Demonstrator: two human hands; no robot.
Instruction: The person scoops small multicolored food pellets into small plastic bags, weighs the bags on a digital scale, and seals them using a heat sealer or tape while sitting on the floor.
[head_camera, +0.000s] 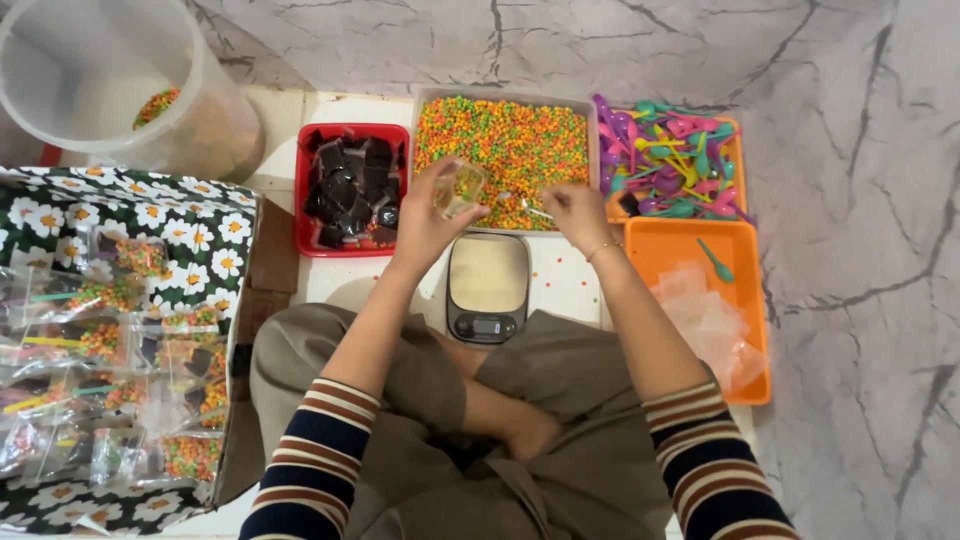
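The person sits cross-legged on the marble floor (860, 300), both arms reaching forward over a small digital scale (487, 287) that lies just ahead of the knees. The left hand (432, 215) is closed around a small clear cup (460, 188), held above the near edge of the tray of coloured candy beads (505, 145). The cup is tilted, its mouth turned up and toward the right hand, its long axis leaning across the tray's near rim. The right hand (578, 215) is pinched shut on a thin spoon (520, 203), whose handle runs nearly level from the fingers leftward, the bowl end pointing at the cup; the two nearly meet over the beads.

The things stand in a close row. The red tray of dark jelly squares (350, 190) sits just beside the bead tray on the left, touching or almost so. On the right, the tray of bright plastic spoons (672, 160) butts against the bead tray, and an orange tray (745, 300) with clear bags and one teal spoon (716, 260) lies just nearer, right beside the right forearm. A big clear tub (120, 90) stands at the far left, and a flower-patterned box of filled packets (110, 330) runs along the left knee.

Open room is scarce: only the strip around the scale between the arms, and bare floor well off to the right.
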